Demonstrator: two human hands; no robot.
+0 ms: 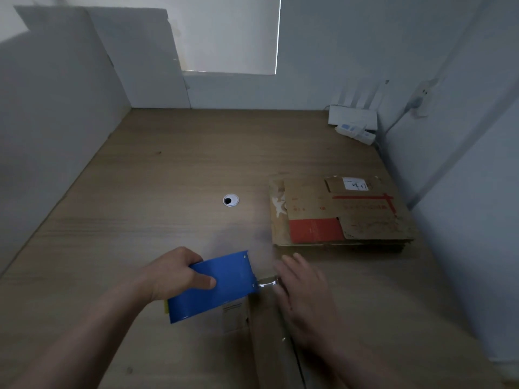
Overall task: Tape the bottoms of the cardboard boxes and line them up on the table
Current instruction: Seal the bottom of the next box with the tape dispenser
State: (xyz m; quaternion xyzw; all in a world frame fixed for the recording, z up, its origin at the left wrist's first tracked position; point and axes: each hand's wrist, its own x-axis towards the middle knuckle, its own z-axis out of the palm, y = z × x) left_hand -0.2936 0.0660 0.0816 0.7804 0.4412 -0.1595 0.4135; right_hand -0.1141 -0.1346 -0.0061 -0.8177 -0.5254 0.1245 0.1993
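Left hand grips the blue dispenser: thumb across its top face, fingers curled around the far edge. Dispenser is tilted, mouth pointing right.

A short strip of clear tape runs from the mouth to the right hand. That hand is motion-blurred, palm down, fingers roughly straight, laid on the tape end. Flat press as far as I can tell, holding nothing.

Both hands are over the box at the near edge of the table, centre-right. The box's brown face is up, with a white label just below the dispenser. A glossy band runs down the face toward the camera, next to a dark seam. Box outline is hard to separate from the tabletop.

Stack of flat boxes lies on the table's right side, just beyond the right hand and not touching it. Red print on it and a small white sticker on top.

Cable grommet sits mid-table, left of the stack. Router and power strip are in the far right corner, and a wall socket has a plug in it. A white board leans at the far left.
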